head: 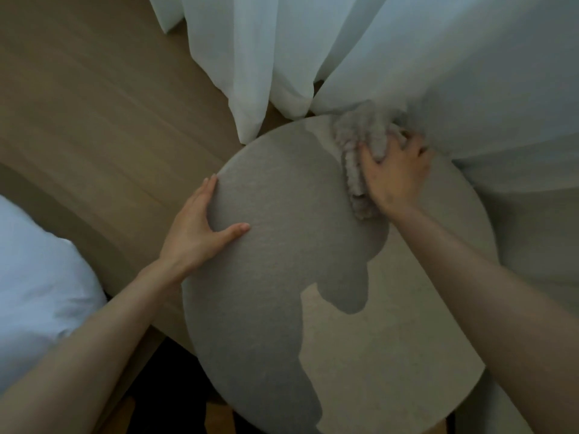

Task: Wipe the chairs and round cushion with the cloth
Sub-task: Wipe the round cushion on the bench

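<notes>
Grey round fabric cushion [282,308] fills the view; wiping is at its far rim, by the white curtain [438,57]. Left hand [194,236] lies flat, steadying the left edge. Right hand [394,173], its grip seemingly bunched round the shaggy beige cloth [354,139], probably needs to sweep toward the middle next.

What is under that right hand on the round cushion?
A fluffy grey cloth, bunched between the right hand and the round cushion. The hand covers part of the cloth, and the cushion surface beneath both is hidden.

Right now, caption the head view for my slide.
Right hand presses a cloth on the round cushion; left hand rests on its edge.
</notes>
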{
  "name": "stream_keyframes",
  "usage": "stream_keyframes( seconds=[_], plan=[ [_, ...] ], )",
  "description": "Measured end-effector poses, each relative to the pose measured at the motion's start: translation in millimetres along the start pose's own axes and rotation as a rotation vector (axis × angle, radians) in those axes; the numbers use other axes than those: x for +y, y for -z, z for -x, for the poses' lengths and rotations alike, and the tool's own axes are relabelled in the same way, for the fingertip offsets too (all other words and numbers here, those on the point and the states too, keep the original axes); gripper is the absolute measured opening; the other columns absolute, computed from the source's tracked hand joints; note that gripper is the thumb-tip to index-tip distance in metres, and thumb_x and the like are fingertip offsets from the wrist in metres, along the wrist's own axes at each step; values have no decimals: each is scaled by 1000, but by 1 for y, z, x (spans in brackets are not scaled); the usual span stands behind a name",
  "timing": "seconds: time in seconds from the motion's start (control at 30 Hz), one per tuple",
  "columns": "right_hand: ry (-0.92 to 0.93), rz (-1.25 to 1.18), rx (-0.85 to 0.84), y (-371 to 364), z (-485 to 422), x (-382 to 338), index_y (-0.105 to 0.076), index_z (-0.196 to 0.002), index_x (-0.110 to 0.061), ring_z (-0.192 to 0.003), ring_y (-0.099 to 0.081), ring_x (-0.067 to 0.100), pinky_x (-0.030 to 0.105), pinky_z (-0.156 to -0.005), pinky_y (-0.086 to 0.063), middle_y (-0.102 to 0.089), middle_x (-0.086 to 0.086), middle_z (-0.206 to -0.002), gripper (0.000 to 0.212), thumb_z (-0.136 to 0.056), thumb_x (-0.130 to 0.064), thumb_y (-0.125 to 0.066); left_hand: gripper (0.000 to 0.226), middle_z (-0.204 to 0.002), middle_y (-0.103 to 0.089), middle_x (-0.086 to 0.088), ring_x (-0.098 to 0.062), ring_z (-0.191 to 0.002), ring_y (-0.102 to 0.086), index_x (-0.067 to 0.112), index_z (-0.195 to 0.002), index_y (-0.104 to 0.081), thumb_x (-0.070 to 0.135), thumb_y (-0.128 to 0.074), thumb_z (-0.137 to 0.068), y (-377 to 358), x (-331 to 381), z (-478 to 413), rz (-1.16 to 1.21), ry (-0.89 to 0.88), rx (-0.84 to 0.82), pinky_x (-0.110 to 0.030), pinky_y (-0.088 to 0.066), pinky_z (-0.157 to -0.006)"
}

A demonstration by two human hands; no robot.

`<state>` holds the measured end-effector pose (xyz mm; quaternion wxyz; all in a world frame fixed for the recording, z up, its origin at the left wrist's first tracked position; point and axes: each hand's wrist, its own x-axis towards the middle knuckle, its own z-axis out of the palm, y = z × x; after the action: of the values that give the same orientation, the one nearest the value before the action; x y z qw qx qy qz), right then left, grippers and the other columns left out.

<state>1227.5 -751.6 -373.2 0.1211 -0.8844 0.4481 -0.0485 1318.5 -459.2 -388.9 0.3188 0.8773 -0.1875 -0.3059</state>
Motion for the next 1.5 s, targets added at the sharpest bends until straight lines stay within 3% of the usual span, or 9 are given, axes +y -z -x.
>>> stream_keyframes(
  seconds=[0.07,0.47,0.57,0.77,0.97,1.2,1.27,1.37,1.5],
  plan=[
    [-44,-28,-8,-4,-3,-2,-56,-129,-21,-129,-33,33,38,-103,-26,-41,11,-142,48,-93,-51,-46,102,-156,-26,6,-12,-141,-27,24,-152,-19,50,-76,-71,1,-2,0,45,60,7,-25,-21,-111],
    [674,-305,-426,-18,125,-85,-68,-112,-8,-103,-51,37,41,-93,-41,-56,18,-118,30,-83,-18,-65,72,-153,-32,-4,-11,-138,-33,10,-148,-27,-3,-62,-86,16,-25,-6,555,86,-190,-31,-26,-116],
    [708,-348,-426,-5,120,-77,-68,-110,-8,-98,-53,38,42,-87,-46,-58,20,-111,33,-78,-20,-68,71,-148,-39,3,-7,-132,-41,17,-147,-32,11,-67,-86,20,-28,-3,500,72,-171,-24,-35,-108],
    [210,-227,-129,-20,59,-86,-55,-132,-29,-120,-39,32,32,-96,-30,-45,7,-137,44,-91,-45,-54,52,-137,-52,5,-14,-119,-54,24,-142,-44,34,-59,-92,28,-39,32,327,197,-92,-44,-48,-99],
    [507,-243,-268,-26,141,-98,-64,-122,-17,-105,-53,33,37,-90,-45,-57,12,-124,41,-81,-21,-68,53,-135,-51,7,-14,-117,-48,21,-139,-48,50,-26,-101,29,-25,39,732,519,-144,-36,-41,-92],
    [890,-225,-565,8,225,-52,-74,-103,-15,-84,-61,31,33,-74,-50,-66,11,-103,34,-71,-26,-79,63,-135,-49,7,-18,-119,-48,23,-138,-48,64,-33,-93,17,-15,41,626,507,-171,-42,-43,-100],
    [776,-236,-436,15,211,-39,-73,-105,-15,-89,-60,33,35,-75,-51,-65,13,-105,37,-71,-29,-74,59,-143,-47,3,-20,-129,-45,24,-140,-47,60,-36,-95,10,-16,46,554,436,-134,-47,-38,-107],
    [300,-187,-40,17,159,-10,-67,-118,-14,-108,-53,38,42,-95,-41,-59,19,-120,45,-77,-33,-61,64,-153,-33,1,-21,-139,-33,19,-150,-27,45,-46,-96,-4,-14,54,377,321,-93,-43,-29,-115],
    [-133,-127,25,8,129,17,-59,-127,-14,-121,-44,33,36,-101,-27,-54,15,-130,44,-89,-34,-48,91,-158,-19,-4,-22,-144,-22,14,-153,-7,36,-65,-87,-19,-9,61,288,243,-108,-43,-25,-116]
  ],
)
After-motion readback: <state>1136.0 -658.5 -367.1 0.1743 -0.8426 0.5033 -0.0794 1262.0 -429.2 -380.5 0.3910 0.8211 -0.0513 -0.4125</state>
